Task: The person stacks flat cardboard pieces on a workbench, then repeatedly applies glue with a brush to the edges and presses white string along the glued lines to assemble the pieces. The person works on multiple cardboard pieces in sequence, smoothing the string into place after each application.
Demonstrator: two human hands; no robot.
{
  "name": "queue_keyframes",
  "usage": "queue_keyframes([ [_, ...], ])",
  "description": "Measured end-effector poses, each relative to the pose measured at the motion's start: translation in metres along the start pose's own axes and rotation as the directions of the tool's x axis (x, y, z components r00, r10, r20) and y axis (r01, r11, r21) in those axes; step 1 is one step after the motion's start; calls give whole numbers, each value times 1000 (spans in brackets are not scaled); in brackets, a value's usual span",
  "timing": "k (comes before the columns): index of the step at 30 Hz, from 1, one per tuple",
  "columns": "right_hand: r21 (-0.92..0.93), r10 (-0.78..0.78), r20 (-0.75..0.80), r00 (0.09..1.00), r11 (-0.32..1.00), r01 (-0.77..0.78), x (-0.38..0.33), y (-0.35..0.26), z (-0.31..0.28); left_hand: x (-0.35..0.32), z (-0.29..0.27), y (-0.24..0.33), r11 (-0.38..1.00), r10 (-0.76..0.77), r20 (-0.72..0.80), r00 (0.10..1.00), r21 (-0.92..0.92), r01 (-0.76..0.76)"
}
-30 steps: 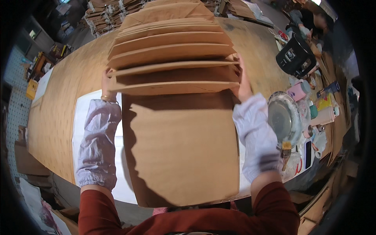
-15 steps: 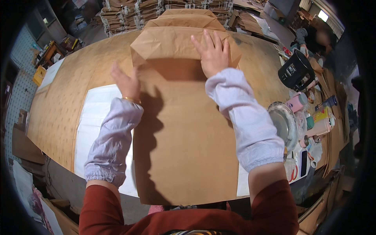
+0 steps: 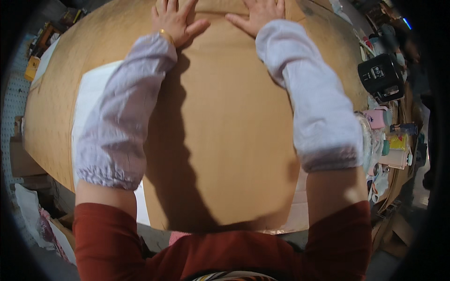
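Two bare hands on the brown paper (image 3: pixel 229 107), both palm down. Left hand (image 3: pixel 174 21): grip wide, thumb out, fingers spread, nothing held, just flat on the paper. Right hand (image 3: pixel 263 16): same, grip spread, thumb pointing toward the left thumb, nothing held; its fingertips I can't fully see. Paper lies mid-table, running from the near edge of the table (image 3: pixel 51 126) toward the far side, shadow down its left part. White sheet (image 3: pixel 91 93) shows left of it. Pale sleeves (image 3: pixel 117 117) on both forearms. Right edge: black tub (image 3: pixel 379 77), pink bottle (image 3: pixel 374 119) nearer, bowl rim (image 3: pixel 367 140) half hidden by the right sleeve. Yellow box (image 3: pixel 32 69) by the left edge.
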State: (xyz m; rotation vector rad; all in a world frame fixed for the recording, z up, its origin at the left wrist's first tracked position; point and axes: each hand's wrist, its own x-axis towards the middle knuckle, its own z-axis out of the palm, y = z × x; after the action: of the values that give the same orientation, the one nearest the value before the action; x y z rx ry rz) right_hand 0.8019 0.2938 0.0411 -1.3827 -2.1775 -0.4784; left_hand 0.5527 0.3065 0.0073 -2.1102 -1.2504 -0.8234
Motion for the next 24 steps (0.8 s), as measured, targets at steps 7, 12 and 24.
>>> queue_keyframes([
  [7,-64,80,278,957,996,-65,-15,-19,-57,11,-48,13,973,-229,472,851,79,218],
  [12,79,-31,279,960,997,9,-141,-67,-125,-37,-142,33,989,79,339,937,91,-116],
  [24,231,392,378,839,838,-495,-501,-205,-268,-322,-335,217,937,311,542,781,-314,-156],
])
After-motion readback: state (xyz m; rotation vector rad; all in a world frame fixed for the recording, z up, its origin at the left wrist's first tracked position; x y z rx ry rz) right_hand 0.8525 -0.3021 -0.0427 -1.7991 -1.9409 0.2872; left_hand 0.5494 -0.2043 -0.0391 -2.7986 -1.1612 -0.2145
